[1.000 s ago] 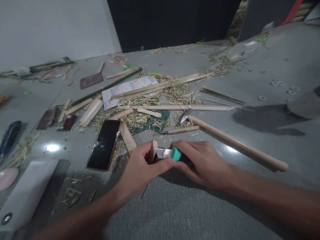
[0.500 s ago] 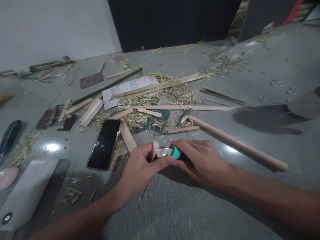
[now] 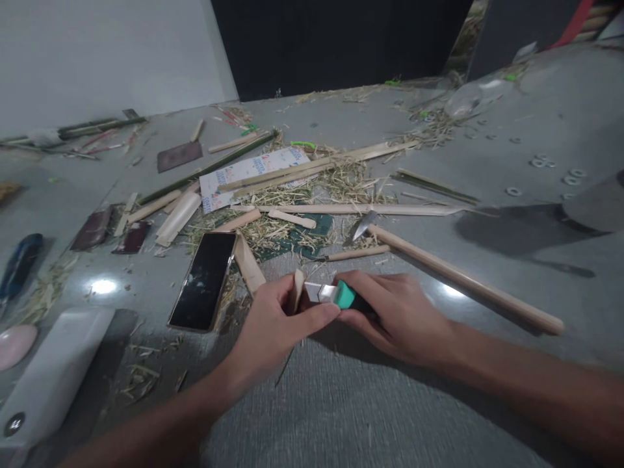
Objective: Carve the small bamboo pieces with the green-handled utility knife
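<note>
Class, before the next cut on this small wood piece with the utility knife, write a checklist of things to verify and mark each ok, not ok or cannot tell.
1. Right hand closed firmly round the utility knife: ok.
2. Left hand pinching the wood piece: ok.
3. Left thumb away from the blade: not ok, it lies right beside and under it.
4. Blade edge seated in the wood: cannot tell, the contact is hidden.
5. Phone out of the cutting line: ok, it lies off to the left.
6. Table under the hands free of loose shavings: ok, only a few strands.
</note>
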Tool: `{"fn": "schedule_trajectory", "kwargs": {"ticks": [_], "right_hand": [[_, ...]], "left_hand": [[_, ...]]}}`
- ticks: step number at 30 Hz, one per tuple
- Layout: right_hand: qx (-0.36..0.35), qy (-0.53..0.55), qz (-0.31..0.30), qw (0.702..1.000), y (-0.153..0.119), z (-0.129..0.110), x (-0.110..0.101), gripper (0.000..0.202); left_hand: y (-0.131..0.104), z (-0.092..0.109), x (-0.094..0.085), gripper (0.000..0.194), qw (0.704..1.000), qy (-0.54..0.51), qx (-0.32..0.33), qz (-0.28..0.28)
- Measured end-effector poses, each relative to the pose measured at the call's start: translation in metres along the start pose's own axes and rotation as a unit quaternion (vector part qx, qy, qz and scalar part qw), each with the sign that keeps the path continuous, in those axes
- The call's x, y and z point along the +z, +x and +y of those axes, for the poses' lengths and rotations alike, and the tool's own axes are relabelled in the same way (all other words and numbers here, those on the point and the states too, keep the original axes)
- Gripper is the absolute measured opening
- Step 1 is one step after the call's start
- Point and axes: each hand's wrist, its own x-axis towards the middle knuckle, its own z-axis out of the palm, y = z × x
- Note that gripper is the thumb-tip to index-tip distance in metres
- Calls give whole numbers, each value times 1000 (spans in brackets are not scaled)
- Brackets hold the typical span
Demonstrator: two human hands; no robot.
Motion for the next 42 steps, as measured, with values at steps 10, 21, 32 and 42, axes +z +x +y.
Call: {"fn": "schedule_trajectory", "kwargs": {"ticks": [10,21,32,42], "right_hand": [[-10,4,-17,1000,-1,0,1,35],[45,-39,36,998,-3,2,4,35],[215,265,4,940,13,-20,-11,28],[334,353,42,873,-3,-4,-20,24]], "left_hand": [[-2,5,1,44,999,38,10,-17],[-4,0,2,54,999,42,-7,16],[-15,16,12,52,969,220,50,-99],[-45,8,-58,58,786,546,222,189]]}}
